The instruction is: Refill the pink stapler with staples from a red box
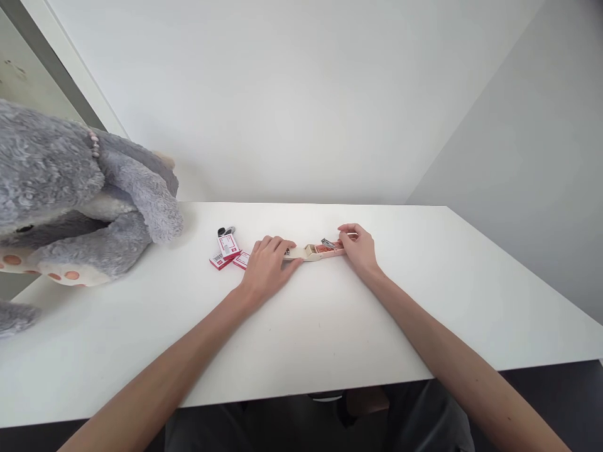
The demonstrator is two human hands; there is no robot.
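A cream stapler (315,252) lies opened out flat on the white table (301,326), its staple channel facing up with reddish staples inside. My left hand (269,266) rests on the stapler's left end, fingers curled down over it and holding it in place. My right hand (358,247) is at the stapler's right end, its fingers pinched together over the channel on something small that I cannot make out. Small red and white staple boxes (228,252) lie just left of my left hand.
A large grey plush toy (80,207) sits on the table's far left side. A small dark and silver object (226,231) lies behind the staple boxes. White walls close off the back and the right side.
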